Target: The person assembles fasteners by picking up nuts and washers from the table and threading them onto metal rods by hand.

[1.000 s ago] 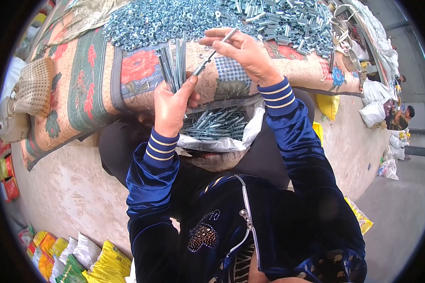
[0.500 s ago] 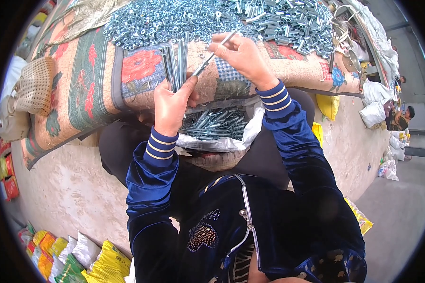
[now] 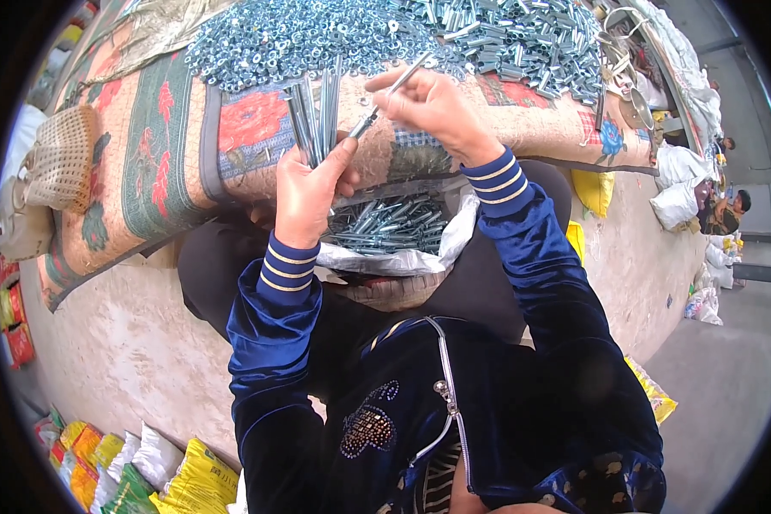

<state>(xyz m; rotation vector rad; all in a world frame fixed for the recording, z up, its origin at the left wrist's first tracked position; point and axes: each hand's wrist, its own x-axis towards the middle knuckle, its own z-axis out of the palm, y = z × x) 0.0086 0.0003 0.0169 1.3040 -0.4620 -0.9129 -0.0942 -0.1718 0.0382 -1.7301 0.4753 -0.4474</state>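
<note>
My left hand (image 3: 303, 201) is closed round a bundle of long metal bolts (image 3: 325, 116) that stand upright from the fist. Between its thumb and fingers is one slanted anchor bolt (image 3: 365, 124), with a nut and sleeve partway along. My right hand (image 3: 441, 111) is closed at the upper shank of that same bolt, its fingers curled and slightly blurred. Below both hands, between my knees, an open white sack (image 3: 458, 227) holds many similar bolts (image 3: 390, 224). A large pile of nuts and washers (image 3: 304, 38) lies beyond my left hand, and a heap of metal sleeves (image 3: 535, 51) beyond my right.
A patterned quilted cloth (image 3: 206, 163) covers the work surface. At its left edge hangs a woven basket-like hat (image 3: 62, 158). Colourful sacks (image 3: 193, 480) lie at the lower left, a yellow bag (image 3: 593, 190) and white sacks (image 3: 678, 184) to the right. Another person (image 3: 728, 212) sits far right.
My right hand has shifted slightly left and down along the slanted bolt, its fingers now more curled. The left hand with the bundle has barely moved.
</note>
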